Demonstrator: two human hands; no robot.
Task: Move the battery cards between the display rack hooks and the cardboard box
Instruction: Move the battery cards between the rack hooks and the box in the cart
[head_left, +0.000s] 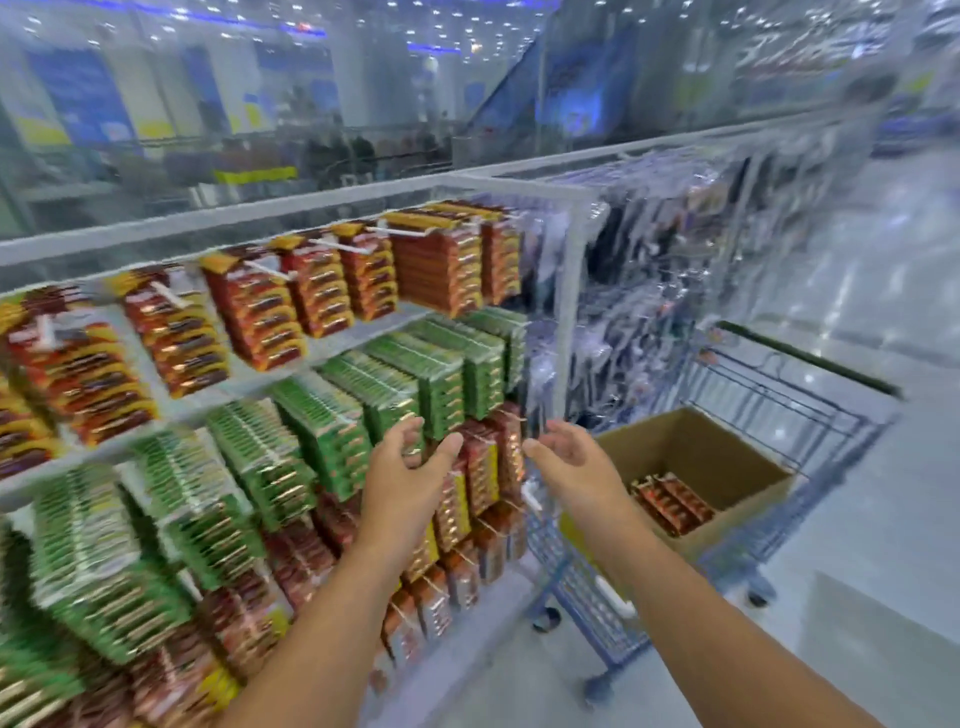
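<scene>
Both hands empty, fingers spread: left hand (410, 467) nearest hanging red-orange battery cards (485, 467); brown cardboard box (727, 467) beyond right hand (569, 452).

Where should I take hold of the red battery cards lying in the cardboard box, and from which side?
Come from above through the open top of the cardboard box, which sits in the blue cart. The red battery cards lie flat on its floor in a row, so pinch the long side edges of one stack, probably with the right hand, which is nearer. Both hands look empty, left hand at the rack.
</scene>
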